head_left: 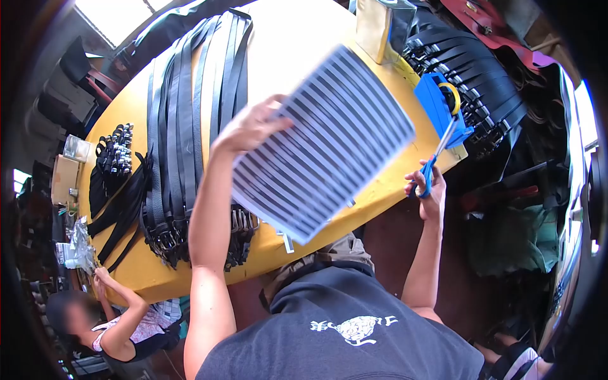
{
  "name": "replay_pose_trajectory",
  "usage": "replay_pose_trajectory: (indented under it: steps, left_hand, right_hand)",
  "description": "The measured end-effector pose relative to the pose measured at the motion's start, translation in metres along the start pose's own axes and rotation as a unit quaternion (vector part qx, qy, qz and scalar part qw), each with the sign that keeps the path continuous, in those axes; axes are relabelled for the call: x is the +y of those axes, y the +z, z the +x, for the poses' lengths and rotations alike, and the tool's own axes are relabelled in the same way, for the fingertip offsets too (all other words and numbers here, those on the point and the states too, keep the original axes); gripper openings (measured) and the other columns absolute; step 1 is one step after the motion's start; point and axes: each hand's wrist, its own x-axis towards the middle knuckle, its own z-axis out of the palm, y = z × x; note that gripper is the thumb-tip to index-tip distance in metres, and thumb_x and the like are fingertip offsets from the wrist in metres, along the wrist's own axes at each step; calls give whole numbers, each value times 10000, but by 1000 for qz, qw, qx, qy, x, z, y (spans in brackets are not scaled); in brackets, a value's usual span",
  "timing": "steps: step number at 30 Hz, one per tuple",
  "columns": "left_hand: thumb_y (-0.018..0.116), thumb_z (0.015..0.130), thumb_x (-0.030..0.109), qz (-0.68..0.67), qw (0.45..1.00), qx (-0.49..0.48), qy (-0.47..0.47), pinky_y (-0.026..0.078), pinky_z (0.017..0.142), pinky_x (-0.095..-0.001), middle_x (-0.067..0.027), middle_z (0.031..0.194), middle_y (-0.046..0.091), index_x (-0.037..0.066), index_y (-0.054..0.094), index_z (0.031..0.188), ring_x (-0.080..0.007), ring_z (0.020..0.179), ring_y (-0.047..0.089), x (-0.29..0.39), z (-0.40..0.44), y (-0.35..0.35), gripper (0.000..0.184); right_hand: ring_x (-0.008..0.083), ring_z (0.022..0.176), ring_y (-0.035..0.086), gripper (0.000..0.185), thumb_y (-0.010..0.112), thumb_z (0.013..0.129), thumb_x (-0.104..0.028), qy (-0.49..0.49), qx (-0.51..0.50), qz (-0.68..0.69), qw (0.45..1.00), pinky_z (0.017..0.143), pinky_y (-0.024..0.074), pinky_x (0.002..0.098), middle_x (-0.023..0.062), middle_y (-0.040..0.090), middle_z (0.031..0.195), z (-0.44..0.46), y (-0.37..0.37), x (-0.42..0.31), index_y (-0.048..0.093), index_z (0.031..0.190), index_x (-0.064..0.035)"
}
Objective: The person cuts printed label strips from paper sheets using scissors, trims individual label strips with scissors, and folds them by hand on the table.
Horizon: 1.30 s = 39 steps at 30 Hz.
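The left hand [256,125], at the center left of the frame, grips the striped sheet [326,142] by its upper-left edge; this grip is closed, with the fingers and thumb pinching the sheet. The sheet, pale with dark parallel bands, is tilted across the middle of the frame, above the yellow worktop [380,193], and is slightly blurred.

The right hand [430,192], at the center right, has its grip closed around the blue handles of the scissors [429,172]. Their blades point toward the top of the frame and overlap the lower end of the blue tape dispenser [436,104] in view; whether they touch it, I cannot tell. A yellow roll [451,96] sits in the dispenser, near the right edge of the worktop.

Long black straps [180,126] lie side by side on the upper-left part of the worktop, with metal buckles [244,223] bunched at their lower ends. Left of them is a smaller bundle of black straps [113,190] with shiny fittings [120,149]. More dark belts [487,76] with metal buckles fill the upper right of the frame, beyond the dispenser. A box-like object [373,28] stands at the top of the frame.

At the lower left, another person [120,326] reaches both hands toward clear plastic packaging [79,247] at the worktop's left edge.
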Motion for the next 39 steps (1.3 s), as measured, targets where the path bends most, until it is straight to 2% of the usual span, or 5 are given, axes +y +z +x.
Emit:
replay_pose_trajectory:
  steps: [16,25,28,31,39]
  left_hand:
    - [535,970,136,-243,864,377,227,392,1023,-345,-70,1260,572,60,521,1283,-185,1178,519,-1,-110,-107,322]
    - [637,915,216,-312,855,384,154,300,1095,-366,-82,1375,501,48,399,1409,-225,1274,454,-55,-91,-33,573]
    - [606,929,100,-305,871,347,166,394,1019,-335,-83,1276,581,46,489,1295,-188,1166,547,-72,-75,1,388]
    - [601,926,54,-330,879,303,163,461,920,-291,-59,1139,650,83,535,1196,-159,1024,613,-69,-54,40,280]
    - [516,947,17,-300,926,228,20,451,937,-275,-72,1188,586,41,412,1365,-135,1035,567,-88,-42,118,431]
  right_hand:
    - [342,903,676,729,906,545,-421,50,-129,-755,641,786,535,421,202,687,961,75,51,-41,576,1059,-25]
    - [297,849,683,358,686,806,-314,-108,-188,-684,697,761,540,369,166,693,881,64,64,-49,622,1052,-62]
    - [226,948,678,477,504,973,-409,-3,-307,-216,927,813,535,366,143,685,1042,28,74,-39,513,1252,-22]
    - [156,1085,604,534,376,1024,-435,111,-332,72,934,921,484,329,114,628,1187,-23,79,-43,424,1341,-7]
    - [147,1069,550,361,539,931,-14,7,-128,-136,982,962,427,296,95,622,1152,-69,62,3,489,1287,13]
